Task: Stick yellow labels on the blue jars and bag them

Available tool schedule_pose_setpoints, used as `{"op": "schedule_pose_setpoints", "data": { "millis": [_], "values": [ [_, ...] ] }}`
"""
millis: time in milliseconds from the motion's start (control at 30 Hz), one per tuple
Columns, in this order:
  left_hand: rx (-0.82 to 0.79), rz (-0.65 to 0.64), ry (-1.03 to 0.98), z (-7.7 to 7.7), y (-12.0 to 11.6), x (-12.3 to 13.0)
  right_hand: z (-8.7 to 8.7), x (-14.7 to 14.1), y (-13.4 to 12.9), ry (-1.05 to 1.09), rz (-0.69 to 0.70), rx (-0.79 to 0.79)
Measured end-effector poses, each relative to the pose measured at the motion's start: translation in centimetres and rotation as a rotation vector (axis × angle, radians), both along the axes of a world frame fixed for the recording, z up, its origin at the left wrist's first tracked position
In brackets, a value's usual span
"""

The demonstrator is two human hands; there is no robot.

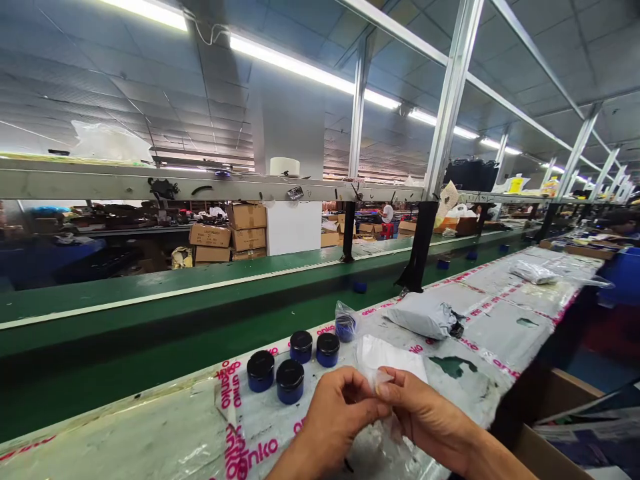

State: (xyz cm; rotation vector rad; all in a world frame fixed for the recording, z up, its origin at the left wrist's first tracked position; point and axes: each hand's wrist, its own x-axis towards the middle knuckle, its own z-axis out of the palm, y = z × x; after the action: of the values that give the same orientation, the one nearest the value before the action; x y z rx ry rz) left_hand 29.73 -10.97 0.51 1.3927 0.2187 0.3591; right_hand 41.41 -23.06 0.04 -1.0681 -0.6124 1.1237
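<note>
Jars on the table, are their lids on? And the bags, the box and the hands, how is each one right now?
Blue jars: four, standing up, black lids on.
Jar in a small bag: wrapped up.
Grey bag: puffy, lying down.
Clear bag: pinched, hanging down.
Left hand: pinching the clear bag.
Right hand: pinching the clear bag.
Cardboard box: open.

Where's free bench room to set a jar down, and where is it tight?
Free: the plastic-covered bench left of the blue jars, and the stretch between the grey mailer and the clear bag. Crowded: around the jars, the white sheet, left hand and right hand.
</note>
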Motion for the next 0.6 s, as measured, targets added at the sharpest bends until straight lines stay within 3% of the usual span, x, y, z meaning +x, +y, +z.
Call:
{"op": "schedule_pose_setpoints", "data": {
  "millis": [100,267,333,467,600],
  "values": [
    [0.016,-0.012,-0.001,0.3,0.9,-1.0,0.1,0.4,0.5,-0.018,0.047,0.009],
    [0.126,0.202,0.037,0.6,2.5,-1.9,1.1,1.1,1.5,-0.163,-0.056,0.006],
    [0.105,0.158,0.031,0.6,2.6,-1.8,1.1,0.7,2.1,-0.151,-0.048,0.001],
    [-0.004,0.030,-0.024,0.4,2.2,-1.8,0.1,-0.6,3.0,-0.023,0.104,0.013],
    [-0.006,-0.070,-0.026,0.3,2.2,-2.4,-0.6,-1.4,3.0,-0.007,0.148,-0.012]
  ]
}}
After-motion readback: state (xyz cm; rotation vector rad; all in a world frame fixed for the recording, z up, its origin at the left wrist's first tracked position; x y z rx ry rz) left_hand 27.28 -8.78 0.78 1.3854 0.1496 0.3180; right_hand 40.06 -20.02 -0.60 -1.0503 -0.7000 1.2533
